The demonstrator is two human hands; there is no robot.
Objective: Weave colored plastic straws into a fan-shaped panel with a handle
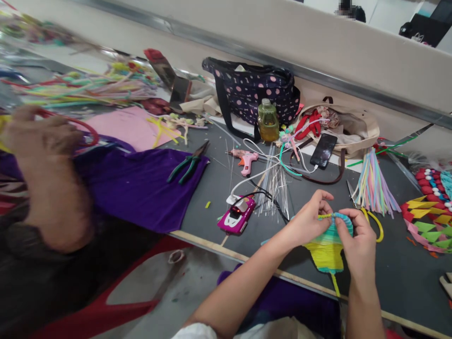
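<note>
A small piece made of yellow, green and blue fuzzy stems [325,254] hangs from my two hands above the table's front edge, with a yellow stem trailing from its bottom. My left hand [312,216] pinches the yellow strand at its upper left. Close beside it, my right hand [358,235] grips the blue curved edge between thumb and fingers. Behind my right hand lie scissors with yellow handles [378,226], partly hidden by it.
Another person's hand [42,132] is at the left near a purple cloth [141,183] and pliers [190,162]. A pink glue gun [246,160], thin wires [275,188], a purple power strip [238,216], a phone [324,150] and pastel stems [376,183] lie around.
</note>
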